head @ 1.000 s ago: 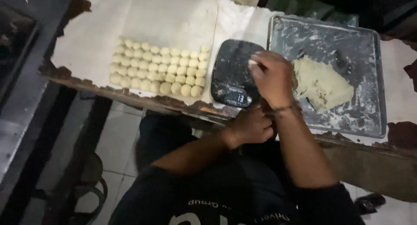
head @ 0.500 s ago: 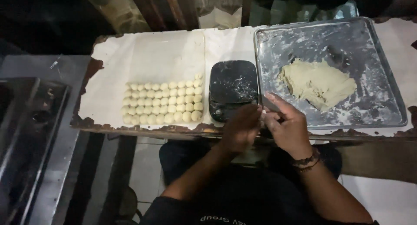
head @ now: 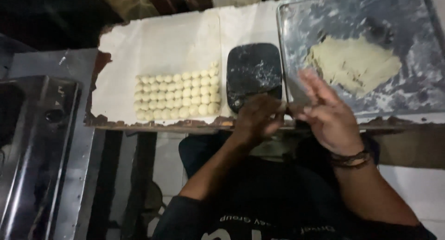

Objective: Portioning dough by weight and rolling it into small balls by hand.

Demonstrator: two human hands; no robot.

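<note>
My left hand (head: 257, 117) and my right hand (head: 324, 112) meet palm to palm just above the table's near edge, in front of a black kitchen scale (head: 254, 68). A small pale dough piece (head: 283, 105) shows between them, pressed by both palms. My right hand's fingers are stretched out flat and my left hand's fingers curl toward it. Left of the scale, several small dough balls (head: 178, 96) lie in neat rows on white paper (head: 162, 40). A flattish lump of dough (head: 354, 64) lies on a floured metal tray (head: 296, 17) at the right.
The table's front edge (head: 185, 126) is worn and ragged. A dark metal unit (head: 32, 142) stands to the left, below table height. Tiled floor (head: 169, 161) shows under the table. A dark band (head: 350, 157) circles my right wrist.
My right hand came back from over the scale to the table edge and joined my left hand. The view has shifted, so the table now sits higher and closer in frame.
</note>
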